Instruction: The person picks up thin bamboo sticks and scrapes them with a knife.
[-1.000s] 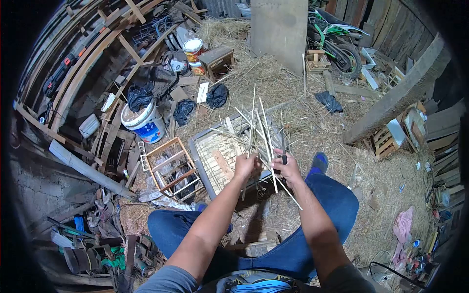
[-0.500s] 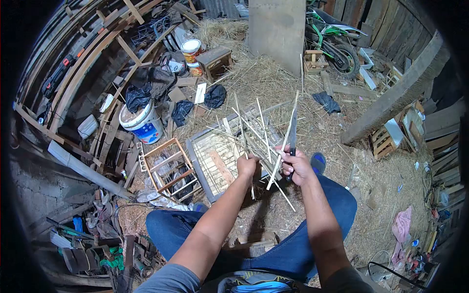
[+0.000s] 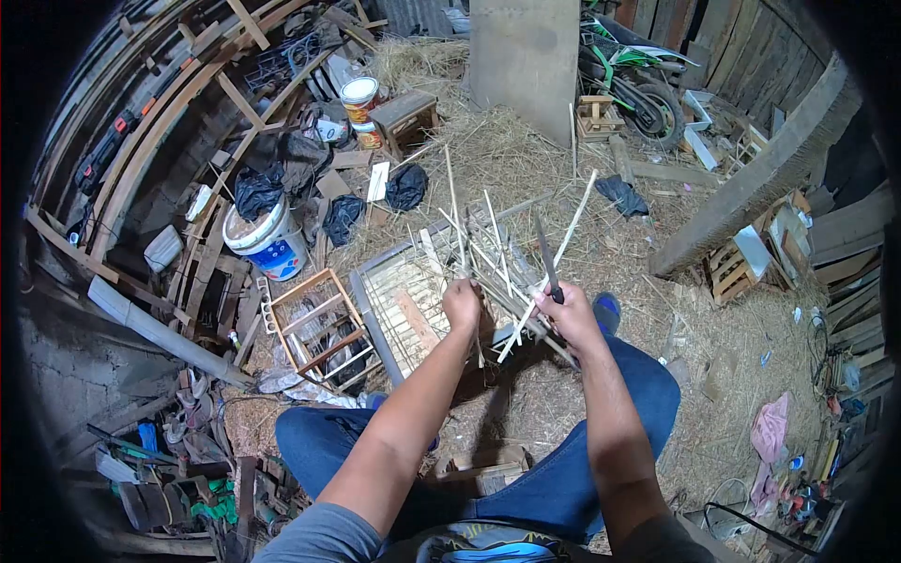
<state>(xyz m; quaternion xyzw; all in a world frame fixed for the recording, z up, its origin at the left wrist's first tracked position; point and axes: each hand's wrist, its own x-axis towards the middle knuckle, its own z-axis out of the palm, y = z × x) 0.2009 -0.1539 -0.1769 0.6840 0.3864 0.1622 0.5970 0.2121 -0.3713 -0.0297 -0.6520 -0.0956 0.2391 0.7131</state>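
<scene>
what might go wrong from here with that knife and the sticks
The knife and a pale stick share the right hand, so the blade might slip towards the thumb beside it. The left hand works close by and could be nicked if it strayed across. The long sticks crossing between the hands might snag one another.

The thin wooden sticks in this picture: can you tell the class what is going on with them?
A person sitting with knees apart has both hands among thin pale wooden sticks. The right hand holds a dark-bladed knife with a black handle together with one long stick; the left hand grips others. More sticks lie on and over a grey-framed wooden panel in front of the person.
</scene>
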